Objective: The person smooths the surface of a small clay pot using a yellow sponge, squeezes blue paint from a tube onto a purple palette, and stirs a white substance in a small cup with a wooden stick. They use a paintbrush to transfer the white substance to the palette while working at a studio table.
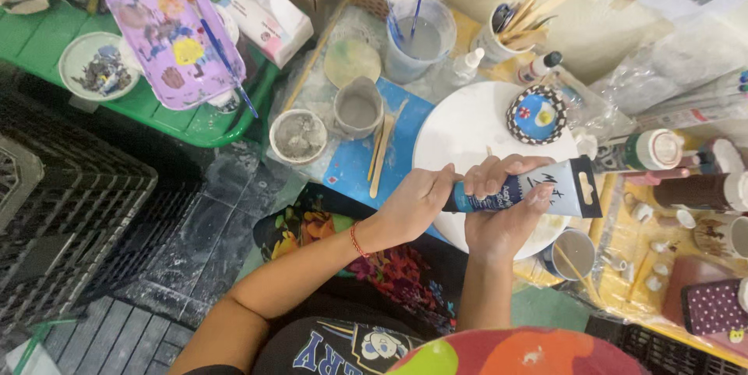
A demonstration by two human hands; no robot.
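Observation:
My right hand point(505, 207) grips a blue and white paint tube point(545, 190) around its middle, held sideways over a round white board point(467, 129). The fingers of my left hand point(417, 202) close on the tube's dark cap end at the left. A red string bracelet sits on my left wrist. On the far side of the board lies a small round painted piece point(537, 114), blue with a dark dotted rim.
A purple paint palette point(167, 28) with a brush rests on a green tray point(156, 110). Grey clay cups point(358, 108) and a bowl point(298, 136) stand on a blue mat, a water cup point(421, 40) behind. Paint bottles point(650, 149) crowd the right. Black crates point(62, 211) stand left.

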